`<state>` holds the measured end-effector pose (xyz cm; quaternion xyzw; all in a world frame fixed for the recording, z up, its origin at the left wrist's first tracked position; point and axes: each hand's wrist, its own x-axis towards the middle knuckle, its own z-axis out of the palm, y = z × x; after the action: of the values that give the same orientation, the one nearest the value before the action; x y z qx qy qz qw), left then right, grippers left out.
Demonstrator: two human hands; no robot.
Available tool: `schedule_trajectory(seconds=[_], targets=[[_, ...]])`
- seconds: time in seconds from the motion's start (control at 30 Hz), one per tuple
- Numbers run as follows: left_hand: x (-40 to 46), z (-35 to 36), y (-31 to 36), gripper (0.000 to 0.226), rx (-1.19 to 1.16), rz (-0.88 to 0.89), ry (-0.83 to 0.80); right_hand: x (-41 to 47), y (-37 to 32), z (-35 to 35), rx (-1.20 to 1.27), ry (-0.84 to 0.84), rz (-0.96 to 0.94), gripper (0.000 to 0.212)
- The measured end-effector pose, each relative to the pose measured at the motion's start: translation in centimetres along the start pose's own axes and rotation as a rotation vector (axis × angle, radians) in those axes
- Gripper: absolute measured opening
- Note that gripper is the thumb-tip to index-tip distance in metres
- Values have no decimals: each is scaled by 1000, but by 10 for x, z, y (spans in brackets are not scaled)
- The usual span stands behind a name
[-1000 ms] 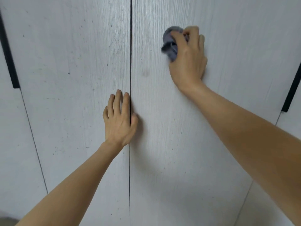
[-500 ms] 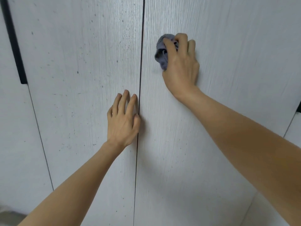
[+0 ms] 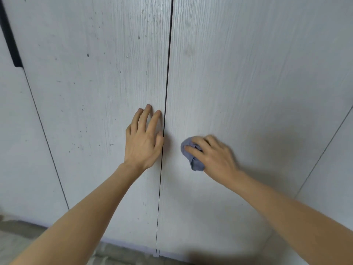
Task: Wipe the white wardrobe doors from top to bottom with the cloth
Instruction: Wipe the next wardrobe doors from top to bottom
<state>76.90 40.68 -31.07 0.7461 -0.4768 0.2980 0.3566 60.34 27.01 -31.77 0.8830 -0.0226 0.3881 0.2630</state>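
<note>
Two white wood-grain wardrobe doors fill the view, the left door [image 3: 91, 104] and the right door [image 3: 248, 83], split by a dark vertical gap. My left hand [image 3: 143, 138] lies flat with straight fingers on the left door, right beside the gap. My right hand [image 3: 214, 155] grips a bunched blue-grey cloth [image 3: 193, 157] and presses it against the right door, low down and level with my left hand. Most of the cloth is hidden under my fingers.
Small dark specks dot the left door, and a faint smudge [image 3: 188, 51] marks the right door above. A black handle strip [image 3: 10, 35] runs along the far left door edge. Grey floor [image 3: 23, 238] shows at the bottom.
My right hand has dragged the cloth down the right door from high up to level with my left hand. The camera has tilted down, bringing the floor into view. My left hand stays put.
</note>
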Motion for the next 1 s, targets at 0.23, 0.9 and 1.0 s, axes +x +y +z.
schedule_trajectory(seconds=[0.23, 0.9, 1.0], targets=[[-33, 23, -6, 57, -8, -41, -44, 37, 32, -23, 58, 375, 383, 46], [-22, 61, 36, 64, -127, -254, 149, -90, 19, 25, -97, 98, 13, 39], [-30, 60, 37, 64, -105, -262, 111, -134, -1, 37, -33, -115, -95, 39]])
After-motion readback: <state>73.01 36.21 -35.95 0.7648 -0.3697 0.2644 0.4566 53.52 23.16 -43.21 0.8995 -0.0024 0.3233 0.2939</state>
